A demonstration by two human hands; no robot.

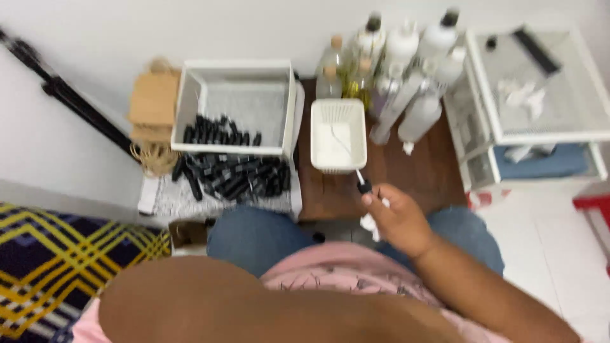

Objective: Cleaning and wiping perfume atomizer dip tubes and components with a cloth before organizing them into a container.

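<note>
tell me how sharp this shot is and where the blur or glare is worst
Head view: soft all over with motion blur; the right hand and the small dark-tipped item it holds are smeared. The bottles at the back wash out against the bright wall. The forearm at the bottom edge is close and out of focus. Lighting is even, with faint shadows.

Right hand (397, 219) raised, fingers pinched

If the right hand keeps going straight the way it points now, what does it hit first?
Probably the small white basket: the right hand points its thin black-tipped dropper up toward the basket's near rim, though depth is unclear.
</note>
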